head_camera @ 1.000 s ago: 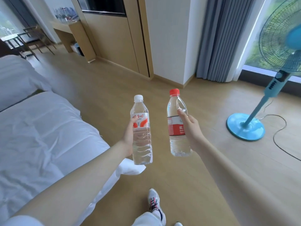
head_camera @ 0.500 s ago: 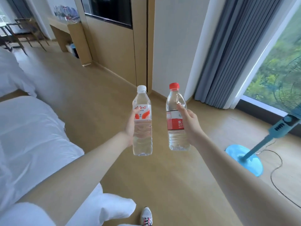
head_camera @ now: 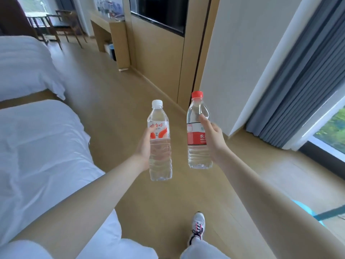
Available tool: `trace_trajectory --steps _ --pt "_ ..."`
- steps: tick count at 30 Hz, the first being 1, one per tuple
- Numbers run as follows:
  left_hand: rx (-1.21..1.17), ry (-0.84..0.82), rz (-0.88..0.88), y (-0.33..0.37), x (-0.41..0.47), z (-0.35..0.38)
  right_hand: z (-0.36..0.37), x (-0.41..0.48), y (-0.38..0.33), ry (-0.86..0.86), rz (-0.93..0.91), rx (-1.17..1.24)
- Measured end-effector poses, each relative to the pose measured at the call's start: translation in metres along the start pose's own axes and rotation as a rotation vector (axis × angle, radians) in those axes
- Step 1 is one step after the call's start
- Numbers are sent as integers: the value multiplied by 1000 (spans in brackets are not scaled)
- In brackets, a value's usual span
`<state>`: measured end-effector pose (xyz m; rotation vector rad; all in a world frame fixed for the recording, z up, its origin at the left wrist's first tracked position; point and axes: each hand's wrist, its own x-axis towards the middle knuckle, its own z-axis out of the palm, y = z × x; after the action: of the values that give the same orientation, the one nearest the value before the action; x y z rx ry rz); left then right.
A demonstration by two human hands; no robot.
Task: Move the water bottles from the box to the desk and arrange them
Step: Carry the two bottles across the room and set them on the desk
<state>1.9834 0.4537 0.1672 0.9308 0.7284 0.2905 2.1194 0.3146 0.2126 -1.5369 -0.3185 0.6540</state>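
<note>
My left hand (head_camera: 144,146) grips a clear water bottle with a white cap (head_camera: 160,146) upright at its label. Beside it, my right hand (head_camera: 214,139) grips a second clear water bottle with a red cap and red label (head_camera: 197,135), also upright. Both bottles are held out in front of me over the wooden floor, a little apart. The wooden desk (head_camera: 108,27) stands far ahead against the wall, with several bottles on top. No box is in view.
Two white beds (head_camera: 41,146) line the left side. A wood-panelled wall with a dark screen (head_camera: 158,14) and a white pillar (head_camera: 235,58) run along the right, then grey curtains (head_camera: 298,85). A blue fan base (head_camera: 308,212) lies at lower right. Chairs (head_camera: 61,25) stand at the far end.
The view has swung left and forward along the aisle; the fan has slid to the lower right edge and the desk is nearer. Both hands keep their bottles.
</note>
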Motion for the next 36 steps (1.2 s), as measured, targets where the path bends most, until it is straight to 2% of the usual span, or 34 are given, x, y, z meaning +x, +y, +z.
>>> trace_trajectory --steps 9,16,26,36 --pt "6 209 84 34 61 -41 62 102 3 -210 35 -54" --pt "-61 383 139 92 157 -32 89 225 -22 -324 62 -37" --pt "-99 467 152 158 267 -12 112 362 -53 -436 96 44" --pt "-90 459 161 201 339 -53 167 436 -56 -454 104 33"
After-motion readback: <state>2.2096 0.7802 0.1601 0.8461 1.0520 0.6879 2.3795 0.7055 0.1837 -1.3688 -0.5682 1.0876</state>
